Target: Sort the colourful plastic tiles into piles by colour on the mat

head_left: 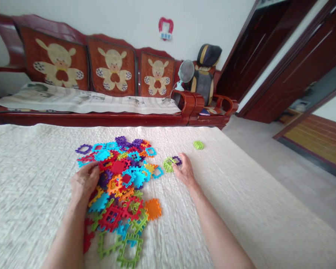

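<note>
A loose heap of toothed plastic building tiles [120, 166] in red, blue, purple, orange, yellow and green lies on the pale cloth. My left hand [86, 179] rests at the heap's left edge, fingers curled in; whatever they hold is hidden. To the right of the heap, my right hand [185, 172] has thumb and fingers closed about a purple tile [177, 160]. Against it lie light green tiles [168, 164], near my thumb. Farther right sits a small stack of green tiles [198, 145], apart from both hands.
A cream quilted cloth [254, 194] covers the table. Behind its far edge stands a red wooden sofa [106, 118] with bear-patterned cushions [112, 67]. A small fan [186, 71] and a chair with a massage pad [203, 82] are at the back right.
</note>
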{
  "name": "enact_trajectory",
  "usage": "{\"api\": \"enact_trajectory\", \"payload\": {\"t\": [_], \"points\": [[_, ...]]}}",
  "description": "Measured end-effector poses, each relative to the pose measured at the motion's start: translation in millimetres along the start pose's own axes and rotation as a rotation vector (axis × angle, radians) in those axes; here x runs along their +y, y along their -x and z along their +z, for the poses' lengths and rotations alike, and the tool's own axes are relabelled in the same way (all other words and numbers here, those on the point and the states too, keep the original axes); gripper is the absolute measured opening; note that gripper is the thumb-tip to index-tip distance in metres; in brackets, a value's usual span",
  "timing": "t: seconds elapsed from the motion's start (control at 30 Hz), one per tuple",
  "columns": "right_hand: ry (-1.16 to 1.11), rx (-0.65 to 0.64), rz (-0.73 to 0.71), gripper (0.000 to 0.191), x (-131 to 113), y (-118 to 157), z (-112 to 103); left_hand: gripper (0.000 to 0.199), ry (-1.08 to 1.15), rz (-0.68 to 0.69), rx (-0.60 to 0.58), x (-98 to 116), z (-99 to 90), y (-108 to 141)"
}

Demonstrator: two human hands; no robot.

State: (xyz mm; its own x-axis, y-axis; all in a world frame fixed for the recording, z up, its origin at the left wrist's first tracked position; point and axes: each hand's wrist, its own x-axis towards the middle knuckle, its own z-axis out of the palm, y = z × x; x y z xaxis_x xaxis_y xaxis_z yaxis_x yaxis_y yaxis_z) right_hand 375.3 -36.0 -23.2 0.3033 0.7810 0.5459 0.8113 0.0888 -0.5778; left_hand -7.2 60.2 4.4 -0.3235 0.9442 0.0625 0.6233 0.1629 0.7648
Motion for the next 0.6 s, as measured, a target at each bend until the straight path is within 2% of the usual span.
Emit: {"api": "enact_trajectory", "payload": {"t": [0.13, 0.23, 0.4, 0.6], "points": [[-0.058, -0.139, 0.02, 0.051, -15.6, 3.1, 4.2, 0.032, 0.015, 0.005, 0.0, 0.8, -0.5, 1.5], [-0.139, -0.149, 0.002, 0.049, -28.0, 6.6, 3.1, 0.031, 0.02, 0.016, 0.015, 0.2, 0.3, 1.4], [-0.146, -0.251, -0.115, 0.062, -33.0, 6.3, -0.4, 0.032, 0.023, 0.024, 0.021, -2.5, 2.2, -0.7], [-0.139, -0.278, -0.182, 0.047, -33.7, 5.2, 6.8, 0.034, 0.01, 0.006, 0.007, -4.1, 3.3, -1.0]]}}
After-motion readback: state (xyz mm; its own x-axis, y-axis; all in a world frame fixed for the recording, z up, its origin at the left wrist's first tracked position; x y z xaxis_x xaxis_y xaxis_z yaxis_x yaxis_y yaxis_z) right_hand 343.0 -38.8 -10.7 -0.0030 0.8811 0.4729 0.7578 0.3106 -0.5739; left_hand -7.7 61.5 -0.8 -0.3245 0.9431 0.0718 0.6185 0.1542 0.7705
